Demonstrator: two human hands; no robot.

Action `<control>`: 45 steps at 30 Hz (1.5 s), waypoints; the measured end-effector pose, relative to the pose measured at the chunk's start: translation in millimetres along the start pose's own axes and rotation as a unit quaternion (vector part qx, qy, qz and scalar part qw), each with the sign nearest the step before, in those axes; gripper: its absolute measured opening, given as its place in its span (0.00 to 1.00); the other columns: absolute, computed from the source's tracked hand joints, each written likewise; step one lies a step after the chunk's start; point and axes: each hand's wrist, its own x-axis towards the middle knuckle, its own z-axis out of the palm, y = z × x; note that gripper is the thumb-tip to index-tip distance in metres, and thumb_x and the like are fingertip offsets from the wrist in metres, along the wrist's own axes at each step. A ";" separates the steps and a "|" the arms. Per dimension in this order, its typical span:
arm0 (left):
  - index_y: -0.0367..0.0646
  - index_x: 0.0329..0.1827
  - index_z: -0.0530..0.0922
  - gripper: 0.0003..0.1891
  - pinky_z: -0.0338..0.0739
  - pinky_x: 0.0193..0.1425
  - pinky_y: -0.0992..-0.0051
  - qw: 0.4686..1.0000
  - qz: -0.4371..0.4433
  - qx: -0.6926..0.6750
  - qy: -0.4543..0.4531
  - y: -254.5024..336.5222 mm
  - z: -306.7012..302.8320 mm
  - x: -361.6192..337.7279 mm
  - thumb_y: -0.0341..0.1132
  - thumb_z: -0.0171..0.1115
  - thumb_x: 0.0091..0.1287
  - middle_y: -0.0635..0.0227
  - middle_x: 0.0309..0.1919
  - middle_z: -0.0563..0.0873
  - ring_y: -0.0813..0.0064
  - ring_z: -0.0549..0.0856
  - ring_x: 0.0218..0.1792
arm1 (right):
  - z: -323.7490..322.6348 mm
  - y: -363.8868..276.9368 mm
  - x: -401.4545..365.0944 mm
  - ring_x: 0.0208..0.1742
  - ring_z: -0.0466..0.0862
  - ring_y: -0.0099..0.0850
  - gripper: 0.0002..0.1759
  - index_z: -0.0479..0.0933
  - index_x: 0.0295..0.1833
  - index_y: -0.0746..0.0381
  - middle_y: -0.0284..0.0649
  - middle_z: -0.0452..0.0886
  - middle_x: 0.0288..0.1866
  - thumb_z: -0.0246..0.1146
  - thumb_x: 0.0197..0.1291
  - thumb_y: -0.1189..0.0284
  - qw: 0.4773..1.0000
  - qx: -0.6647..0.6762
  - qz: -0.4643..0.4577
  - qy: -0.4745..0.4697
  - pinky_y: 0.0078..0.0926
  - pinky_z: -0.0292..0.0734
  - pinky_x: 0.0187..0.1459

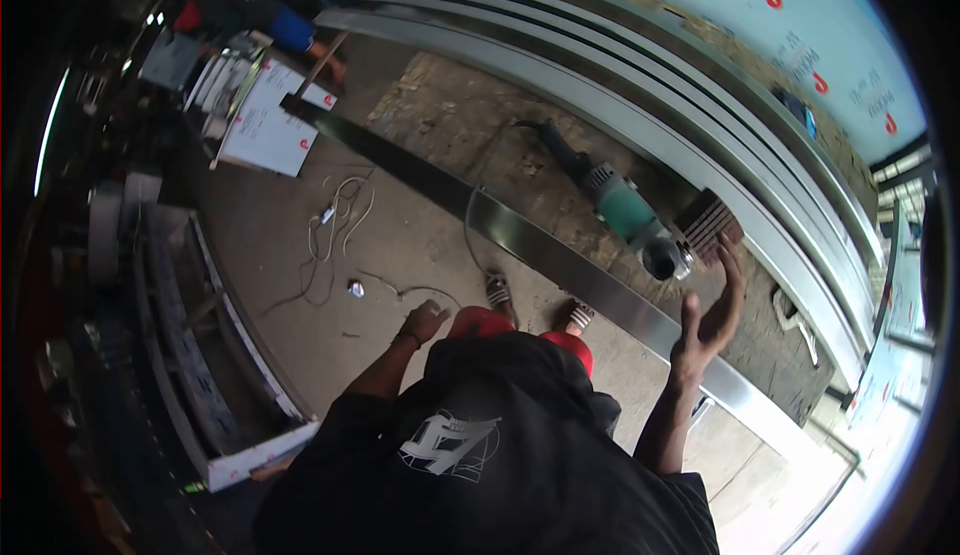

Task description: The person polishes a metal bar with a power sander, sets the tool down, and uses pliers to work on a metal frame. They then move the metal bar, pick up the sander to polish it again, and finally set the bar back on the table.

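Note:
My right hand point(712, 323) is raised over the long metal bar, thumb apart and fingers stretched out. Its fingertips are right at the brown, grooved abrasive wheel point(710, 227) of a power tool. The green and black power tool point(622, 205) lies on the worn wooden surface point(520, 155), its handle pointing to the upper left. Close to my left thigh hangs my left hand point(425, 323), loosely curled, with nothing visible in it. Between me and the tool the shiny metal bar point(530, 240) runs diagonally from upper left to lower right.
Long metal profiles point(600, 80) lie stacked along the far side. A pale cable point(335, 220) is coiled on the floor at left, near a metal frame point(225, 355). At upper left, a person point(290, 30) is near a film-covered box point(275, 120). A film-covered sheet point(800, 15) stands behind.

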 end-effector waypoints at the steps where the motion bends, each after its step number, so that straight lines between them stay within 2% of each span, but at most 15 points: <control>1: 0.40 0.51 0.80 0.28 0.79 0.56 0.60 0.998 -0.016 0.050 -0.041 -15.3 3.4 -4.0 0.58 0.62 0.66 0.52 0.44 0.88 0.54 0.87 0.49 | 7.7 -11.3 1.1 0.66 0.74 0.47 0.33 0.73 0.61 0.72 0.56 0.75 0.62 0.65 0.61 0.55 0.999 0.008 -0.033 0.011 0.47 0.63 0.69; 5: 0.40 0.50 0.81 0.29 0.79 0.58 0.58 0.997 -0.022 0.064 -0.042 -67.1 14.7 -19.8 0.61 0.59 0.66 0.51 0.46 0.87 0.52 0.86 0.51 | 76.4 -20.7 -27.4 0.55 0.79 0.46 0.32 0.76 0.50 0.71 0.55 0.81 0.49 0.56 0.66 0.47 0.961 0.246 -0.018 -0.125 0.48 0.68 0.62; 9: 0.40 0.50 0.81 0.29 0.79 0.57 0.60 0.999 -0.030 -0.019 -0.025 -101.5 19.9 -24.1 0.61 0.60 0.66 0.51 0.46 0.87 0.55 0.86 0.51 | 208.6 8.2 -86.1 0.55 0.82 0.32 0.17 0.79 0.52 0.68 0.43 0.84 0.49 0.58 0.69 0.65 0.838 0.318 0.311 -0.316 0.33 0.72 0.60; 12: 0.40 0.47 0.81 0.27 0.81 0.52 0.64 0.995 -0.043 -0.089 -0.013 -134.0 27.8 -20.7 0.60 0.61 0.67 0.56 0.38 0.89 0.61 0.89 0.44 | 298.4 71.4 -173.0 0.58 0.80 0.37 0.30 0.73 0.62 0.66 0.44 0.79 0.58 0.64 0.64 0.55 0.703 0.245 0.551 -0.377 0.38 0.73 0.58; 14: 0.40 0.46 0.81 0.26 0.82 0.48 0.66 0.992 -0.051 -0.111 0.001 -167.0 40.9 -15.7 0.59 0.62 0.67 0.58 0.34 0.89 0.65 0.89 0.40 | 340.3 124.8 -227.8 0.64 0.73 0.45 0.56 0.54 0.76 0.66 0.52 0.63 0.71 0.74 0.51 0.47 0.607 0.168 0.696 -0.345 0.44 0.74 0.57; 17: 0.39 0.44 0.81 0.25 0.83 0.42 0.69 0.978 -0.083 -0.189 0.040 -237.4 86.1 2.8 0.56 0.64 0.67 0.61 0.31 0.89 0.69 0.89 0.34 | 372.0 140.8 -259.2 0.65 0.69 0.46 0.55 0.55 0.76 0.55 0.49 0.62 0.71 0.74 0.49 0.45 0.663 -0.017 0.677 -0.320 0.51 0.72 0.58; 18: 0.39 0.49 0.81 0.31 0.82 0.52 0.61 0.943 -0.124 -0.309 0.004 -247.5 85.5 0.8 0.62 0.62 0.65 0.56 0.34 0.89 0.56 0.89 0.41 | 382.6 144.5 -265.3 0.65 0.68 0.43 0.52 0.57 0.77 0.50 0.46 0.62 0.70 0.72 0.51 0.43 0.685 -0.060 0.652 -0.319 0.52 0.71 0.58; 19: 0.37 0.46 0.81 0.29 0.84 0.44 0.66 0.900 -0.148 -0.411 0.008 -251.3 83.8 -1.6 0.59 0.66 0.63 0.58 0.32 0.90 0.65 0.90 0.35 | 389.0 156.1 -269.9 0.69 0.66 0.43 0.53 0.54 0.78 0.44 0.42 0.61 0.73 0.69 0.52 0.39 0.681 -0.044 0.651 -0.331 0.55 0.66 0.61; 25: 0.38 0.44 0.82 0.23 0.84 0.42 0.66 0.845 -0.157 -0.510 0.037 -286.9 114.1 40.1 0.52 0.67 0.63 0.56 0.32 0.89 0.67 0.90 0.33 | 413.8 142.3 -239.8 0.70 0.71 0.39 0.32 0.66 0.72 0.55 0.45 0.73 0.68 0.48 0.73 0.45 0.698 0.012 0.617 -0.363 0.49 0.65 0.67; 28: 0.42 0.44 0.84 0.17 0.81 0.53 0.59 0.906 -0.113 -0.399 0.090 -274.6 106.2 60.5 0.48 0.61 0.64 0.52 0.42 0.88 0.59 0.87 0.47 | 422.3 105.4 -231.7 0.68 0.72 0.47 0.38 0.70 0.66 0.66 0.54 0.70 0.71 0.37 0.75 0.43 0.611 0.185 0.682 -0.356 0.46 0.69 0.67; 31: 0.38 0.38 0.83 0.19 0.82 0.36 0.68 0.932 -0.053 -0.304 0.192 -278.3 144.3 106.3 0.48 0.65 0.66 0.60 0.31 0.89 0.69 0.88 0.28 | 430.8 40.6 -203.5 0.69 0.71 0.51 0.35 0.62 0.70 0.66 0.55 0.71 0.70 0.39 0.77 0.47 0.532 0.310 0.711 -0.339 0.51 0.65 0.72; 36: 0.41 0.42 0.83 0.22 0.83 0.41 0.65 0.967 0.130 -0.126 0.179 -232.5 66.7 100.9 0.54 0.57 0.71 0.63 0.32 0.89 0.70 0.89 0.34 | 470.4 -16.6 -165.0 0.74 0.66 0.55 0.34 0.59 0.73 0.65 0.55 0.65 0.74 0.39 0.77 0.49 0.482 0.414 0.720 -0.281 0.49 0.60 0.75; 37: 0.41 0.45 0.82 0.24 0.82 0.44 0.64 0.905 -0.036 -0.418 0.069 -219.6 49.3 100.0 0.56 0.54 0.72 0.63 0.34 0.89 0.69 0.89 0.37 | 479.8 -19.3 -158.7 0.74 0.66 0.55 0.34 0.59 0.73 0.65 0.55 0.65 0.74 0.39 0.77 0.49 0.479 0.415 0.720 -0.282 0.49 0.60 0.75; 38: 0.42 0.49 0.81 0.27 0.81 0.47 0.62 0.727 -0.196 -0.657 -0.049 -211.0 38.3 101.6 0.59 0.51 0.73 0.63 0.36 0.90 0.69 0.89 0.40 | 489.0 -21.4 -152.7 0.74 0.65 0.55 0.34 0.58 0.74 0.66 0.55 0.64 0.75 0.39 0.77 0.49 0.490 0.421 0.707 -0.290 0.48 0.60 0.75; 45: 0.36 0.66 0.69 0.44 0.77 0.56 0.58 0.638 -0.182 -0.726 -0.181 -162.0 -80.5 134.0 0.72 0.43 0.69 0.50 0.51 0.85 0.60 0.85 0.53 | 533.6 -41.8 -91.6 0.73 0.67 0.54 0.38 0.61 0.70 0.70 0.57 0.65 0.73 0.51 0.72 0.47 0.470 0.429 0.703 -0.318 0.48 0.66 0.70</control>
